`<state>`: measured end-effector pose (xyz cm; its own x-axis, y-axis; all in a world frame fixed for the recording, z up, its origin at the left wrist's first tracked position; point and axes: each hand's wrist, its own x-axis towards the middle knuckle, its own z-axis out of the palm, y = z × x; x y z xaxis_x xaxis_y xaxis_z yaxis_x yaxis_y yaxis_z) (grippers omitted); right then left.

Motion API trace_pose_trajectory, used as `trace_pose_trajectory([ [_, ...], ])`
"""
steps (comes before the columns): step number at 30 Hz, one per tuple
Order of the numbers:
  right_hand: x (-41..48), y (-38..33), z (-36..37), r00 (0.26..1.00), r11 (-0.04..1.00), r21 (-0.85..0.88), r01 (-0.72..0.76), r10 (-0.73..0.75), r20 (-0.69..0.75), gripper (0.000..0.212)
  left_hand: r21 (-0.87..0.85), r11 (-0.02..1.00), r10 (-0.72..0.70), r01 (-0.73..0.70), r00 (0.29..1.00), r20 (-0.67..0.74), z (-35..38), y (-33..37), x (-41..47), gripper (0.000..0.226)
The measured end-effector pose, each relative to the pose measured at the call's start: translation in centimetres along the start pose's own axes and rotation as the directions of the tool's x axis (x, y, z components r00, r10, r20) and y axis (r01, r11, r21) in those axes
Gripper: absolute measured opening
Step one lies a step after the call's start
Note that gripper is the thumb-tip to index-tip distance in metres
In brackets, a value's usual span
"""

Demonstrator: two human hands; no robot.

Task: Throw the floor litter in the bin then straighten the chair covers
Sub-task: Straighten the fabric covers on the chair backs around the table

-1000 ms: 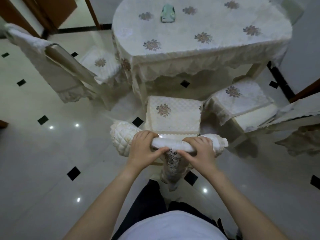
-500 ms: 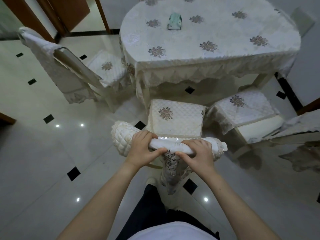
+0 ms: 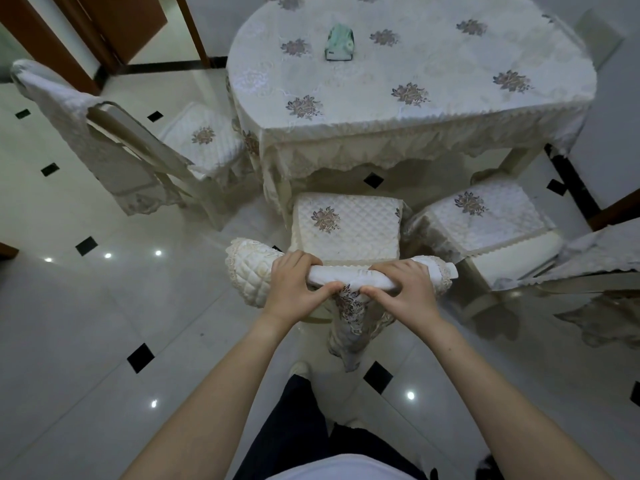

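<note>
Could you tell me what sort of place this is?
Probably a home dining room: a rounded table under a cream floral tablecloth, chairs in quilted cream covers, and glossy white floor tiles.

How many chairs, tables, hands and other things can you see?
Chairs: 3 (left chair, middle chair, right chair)
Table: 1
Hands: 2 (left hand, right hand)
Small pack on the table: 1
Total: 7

The chair cover (image 3: 249,275) in your grip is cream and diamond-quilted; beyond it, the white tablecloth (image 3: 433,109) carries brown flower motifs.
</note>
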<state>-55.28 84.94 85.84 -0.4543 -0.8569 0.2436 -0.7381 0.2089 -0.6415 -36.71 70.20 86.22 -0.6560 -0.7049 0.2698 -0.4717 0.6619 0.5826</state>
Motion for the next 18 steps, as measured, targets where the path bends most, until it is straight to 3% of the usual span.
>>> trace_pose_trajectory([
  [13,4.9,4.1,-2.9,0.997,1.0,-0.006,0.027,-0.026,0.079,0.053,0.012,0.997,-0.082,0.082,0.995,-0.049,3.2,2.4,3.6,0.055],
  [18,5.6,4.4,-3.5,0.99,1.0,-0.021,0.019,-0.016,0.137,0.054,0.034,0.996,-0.081,0.08,0.996,0.021,3.3,2.9,4.2,0.055],
])
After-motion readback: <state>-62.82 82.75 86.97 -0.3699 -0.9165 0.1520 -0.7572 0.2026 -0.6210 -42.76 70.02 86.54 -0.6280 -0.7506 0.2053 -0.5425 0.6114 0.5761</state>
